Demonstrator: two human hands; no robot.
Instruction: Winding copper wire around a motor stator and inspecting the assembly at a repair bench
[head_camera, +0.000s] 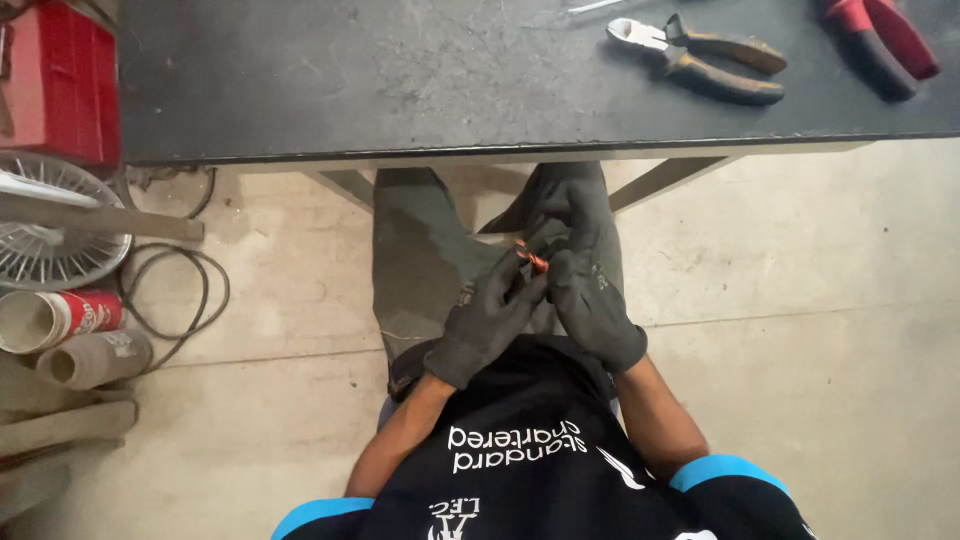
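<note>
Gloves, dark grey, cover both hands at the centre of the head view, held close together below the near edge of the desk (400, 90). The left hand (490, 320) and the right hand (585, 290) meet around a small orange piece (532, 257); each grip is closed on it, fingertips pinching it from either side. The piece sits just above the person's lap, in front of a black shirt with white lettering and blue sleeve edges.

At the upper right of the frame, pliers with brown handles (700, 55) lie on the dark desk, and a red-handled tool (880, 40) lies well apart from them at the corner. A red crate (60, 80) fills the upper left. Below it on the floor are a round wire fan guard (50, 230), a loop of black cable (180, 295), a red and white tube (60, 318) and a grey tube (95, 358) lying side by side at the left edge.
</note>
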